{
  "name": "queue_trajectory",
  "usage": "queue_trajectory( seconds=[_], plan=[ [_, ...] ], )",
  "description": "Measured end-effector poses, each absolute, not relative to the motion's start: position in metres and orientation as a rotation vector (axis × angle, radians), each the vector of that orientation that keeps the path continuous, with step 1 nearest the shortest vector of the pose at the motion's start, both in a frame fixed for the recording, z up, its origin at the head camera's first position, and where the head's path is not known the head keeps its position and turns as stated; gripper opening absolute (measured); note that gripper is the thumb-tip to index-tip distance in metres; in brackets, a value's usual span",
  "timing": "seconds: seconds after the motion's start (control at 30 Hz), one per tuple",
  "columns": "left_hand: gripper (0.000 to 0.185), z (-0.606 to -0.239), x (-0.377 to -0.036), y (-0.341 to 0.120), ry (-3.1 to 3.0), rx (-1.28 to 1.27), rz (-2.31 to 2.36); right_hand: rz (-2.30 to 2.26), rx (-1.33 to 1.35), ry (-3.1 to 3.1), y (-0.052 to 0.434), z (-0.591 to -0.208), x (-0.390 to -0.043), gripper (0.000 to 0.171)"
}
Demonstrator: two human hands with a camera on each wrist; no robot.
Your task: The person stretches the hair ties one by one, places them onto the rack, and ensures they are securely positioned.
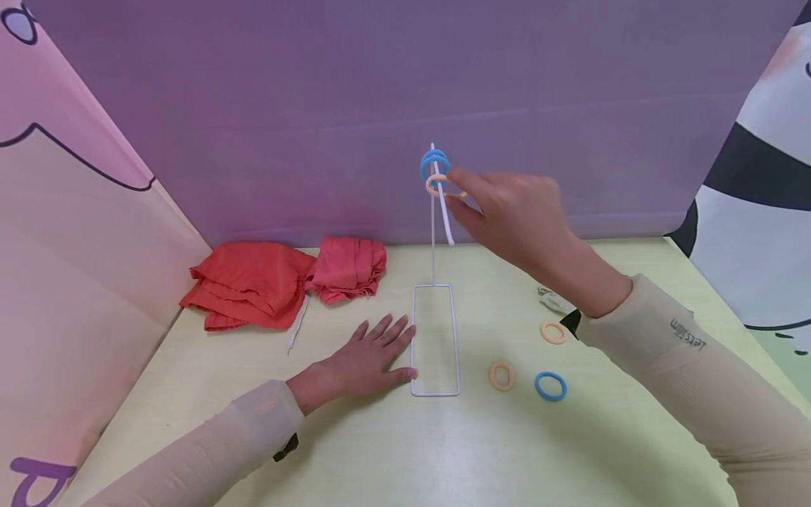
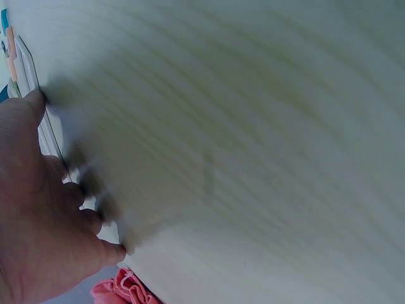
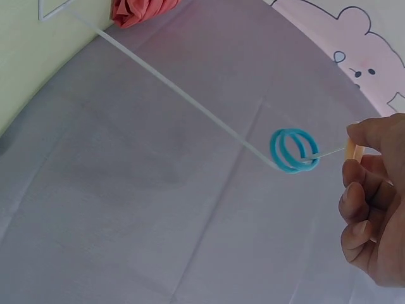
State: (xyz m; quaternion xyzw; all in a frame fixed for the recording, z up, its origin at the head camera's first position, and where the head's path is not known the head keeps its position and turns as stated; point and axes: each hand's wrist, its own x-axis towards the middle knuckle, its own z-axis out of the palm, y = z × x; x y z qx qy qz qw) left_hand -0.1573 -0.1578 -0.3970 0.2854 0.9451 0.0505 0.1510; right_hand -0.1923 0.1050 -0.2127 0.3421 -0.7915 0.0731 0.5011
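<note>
A white wire stand [image 1: 455, 345] has a rectangular base, a thin upright and an arm at the top that points toward me. Two blue rings [image 3: 275, 152] hang on this arm near the upright. My right hand [image 1: 516, 215] pinches a peach ring [image 3: 352, 151] between thumb and forefinger, and the arm passes through it in front of the blue ones. Down on the table, my left hand [image 1: 357, 366] lies flat with fingers spread, its fingertips and thumb at the left side of the base. The left wrist view shows that hand's fingers against the tabletop.
To the right of the base lie two peach rings [image 1: 502, 386] and a blue ring [image 1: 550, 397]. Folded red cloths [image 1: 253, 282] sit at the back left, a white cord beside them. A small pale item [image 1: 556, 303] lies partly behind my right forearm. A purple curtain [image 1: 317, 127] closes the back.
</note>
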Motion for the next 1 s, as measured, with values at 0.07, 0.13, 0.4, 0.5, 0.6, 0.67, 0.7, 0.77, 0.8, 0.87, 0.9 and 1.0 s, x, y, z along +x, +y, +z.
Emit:
queue_trajectory(
  seconds=[0.07,0.13,0.4,0.5,0.6,0.67,0.7,0.77,0.8,0.87,0.9,1.0],
  plan=[
    [0.083,-0.398,-0.157,-0.158,2.715,0.812,0.136,0.182,0.823,-1.925,0.104,-0.213,-0.198,0.017],
    [0.083,-0.398,-0.157,-0.157,2.715,0.809,0.128,0.194,0.816,-1.936,0.104,-0.214,-0.203,0.018],
    [0.083,-0.397,-0.159,-0.155,2.723,0.813,0.116,0.208,0.755,-1.961,0.105,-0.214,-0.218,0.016],
    [0.083,-0.397,-0.159,-0.154,2.724,0.823,0.122,0.217,0.743,-1.951,0.104,-0.215,-0.220,0.016],
    [0.083,-0.397,-0.158,-0.154,2.717,0.818,0.128,0.215,0.733,-1.944,0.103,-0.216,-0.222,0.015],
    [0.083,-0.397,-0.157,-0.154,2.716,0.811,0.132,0.215,0.729,-1.942,0.103,-0.217,-0.222,0.015],
    [0.083,-0.396,-0.157,-0.154,2.718,0.810,0.132,0.213,0.725,-1.942,0.102,-0.217,-0.223,0.014],
    [0.083,-0.396,-0.156,-0.154,2.720,0.806,0.126,0.221,0.722,-1.944,0.102,-0.217,-0.223,0.014],
    [0.083,-0.395,-0.156,-0.154,2.721,0.807,0.125,0.218,0.722,-1.946,0.101,-0.216,-0.223,0.014],
    [0.083,-0.395,-0.156,-0.154,2.720,0.808,0.125,0.215,0.720,-1.954,0.101,-0.216,-0.223,0.014],
    [0.082,-0.395,-0.157,-0.154,2.720,0.809,0.124,0.212,0.719,-1.959,0.101,-0.216,-0.223,0.015],
    [0.083,-0.394,-0.157,-0.153,2.716,0.810,0.125,0.201,0.721,-1.974,0.101,-0.216,-0.222,0.017]
  ],
)
